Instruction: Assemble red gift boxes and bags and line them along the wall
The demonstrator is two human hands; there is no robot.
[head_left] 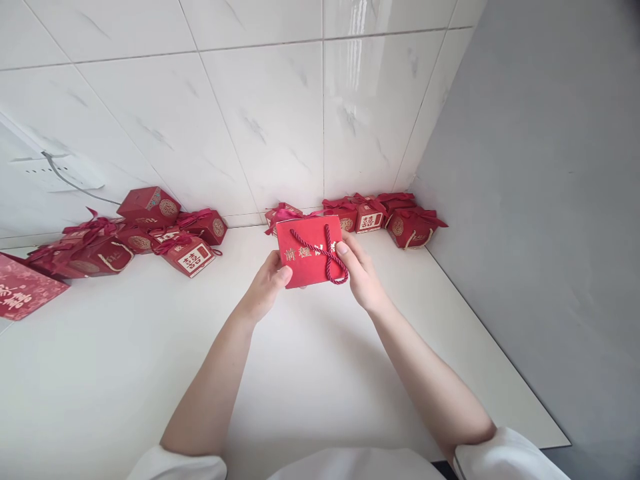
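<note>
I hold a small flat red gift bag (pixel 304 253) with gold characters and a twisted red rope handle (pixel 330 261) above the white counter. My left hand (pixel 267 287) grips its lower left corner, thumb on the front. My right hand (pixel 357 270) grips its right edge, thumb pressing on the rope handle. The bag's face is turned toward me.
A cluster of red gift boxes with ribbons (pixel 145 237) lies at the back left, and another row (pixel 385 217) stands along the tiled wall at the back right. A larger red bag (pixel 23 290) lies at the left edge. A grey wall (pixel 550 200) bounds the white counter (pixel 310 373) on the right.
</note>
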